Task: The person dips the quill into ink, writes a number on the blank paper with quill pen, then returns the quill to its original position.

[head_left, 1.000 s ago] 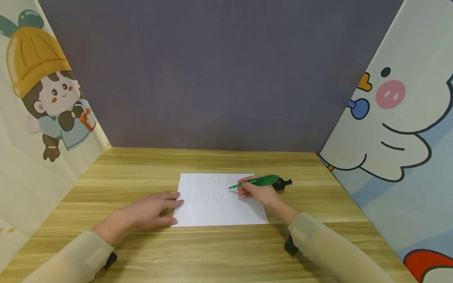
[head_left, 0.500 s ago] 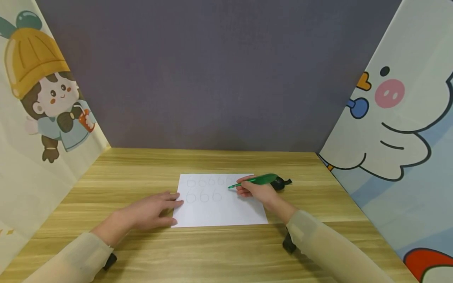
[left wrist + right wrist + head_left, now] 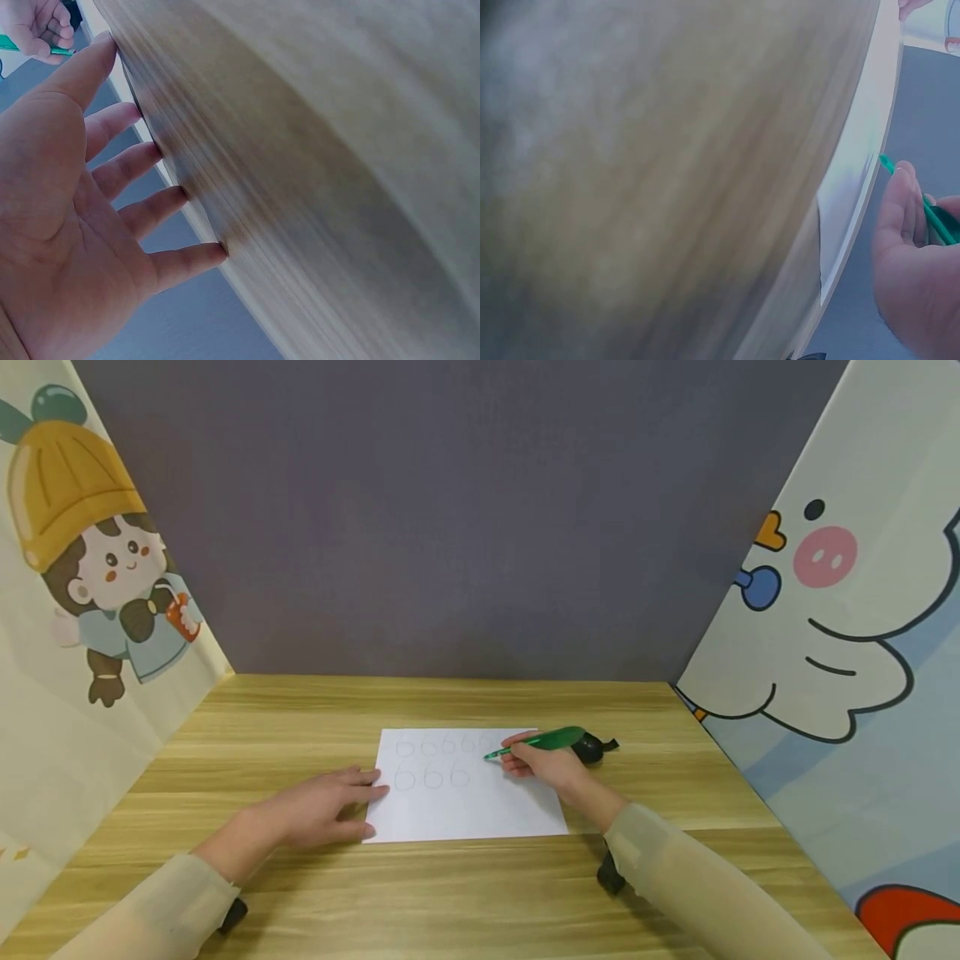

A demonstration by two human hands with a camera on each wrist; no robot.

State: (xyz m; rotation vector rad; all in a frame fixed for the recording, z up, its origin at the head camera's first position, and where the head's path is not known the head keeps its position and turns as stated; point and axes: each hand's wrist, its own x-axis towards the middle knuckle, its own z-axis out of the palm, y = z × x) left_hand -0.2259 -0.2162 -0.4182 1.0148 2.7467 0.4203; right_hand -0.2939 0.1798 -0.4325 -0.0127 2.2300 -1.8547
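Note:
A white sheet of paper (image 3: 465,814) lies on the wooden table, with several faint 6-shaped marks in two rows. My left hand (image 3: 318,806) rests flat at its left edge, fingers spread, fingertips touching paper and table; the left wrist view shows the extended fingers of that hand (image 3: 97,202). Between thumb and fingers, my right hand (image 3: 551,768) pinches a green pen (image 3: 553,739) with a leaf-like top, its tip at the paper right of the lower row. The right wrist view has the pen (image 3: 934,220) in the right hand (image 3: 915,262); the palm hides part of it.
A black rounded object (image 3: 588,748) with a short strap sits behind my right hand, beyond the paper's right edge. The wooden table (image 3: 420,893) meets a grey panel (image 3: 450,527) at the back. Cartoon-printed panels stand at left and right.
The green pen's top has tilted slightly to the left while its tip stays near the same spot. My left hand has not visibly moved.

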